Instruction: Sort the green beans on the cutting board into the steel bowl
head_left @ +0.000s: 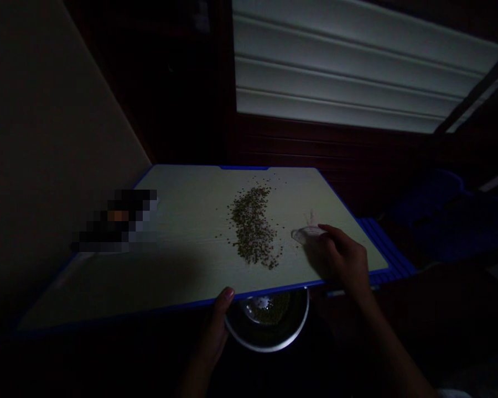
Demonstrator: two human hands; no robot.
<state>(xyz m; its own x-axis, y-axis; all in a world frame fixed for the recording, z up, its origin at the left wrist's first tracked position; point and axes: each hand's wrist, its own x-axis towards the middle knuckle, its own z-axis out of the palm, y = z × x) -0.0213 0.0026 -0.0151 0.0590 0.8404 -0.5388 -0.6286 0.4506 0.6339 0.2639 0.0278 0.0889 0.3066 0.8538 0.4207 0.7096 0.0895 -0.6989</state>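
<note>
Small greenish beans that look like mung beans (253, 226) lie scattered in a loose band on the pale, blue-edged tabletop (191, 199). Just below the near edge is a shiny metal bowl (274, 348) with more beans inside. My left hand (216, 326) grips its left rim, thumb up by the table edge and the other fingers mostly hidden. Over the right part of the tabletop, my right hand (346, 260) has its fingers closed together beside a thin whitish patch (307, 235). Whether it holds that patch is too dim to make out.
A blurred-out dark object (116, 221) lies at the table's left side. A wall (66, 110) rises on the left, dark wooden furniture (315, 138) stands behind, and a blue plastic chair (431, 215) is at the right. The room is dim.
</note>
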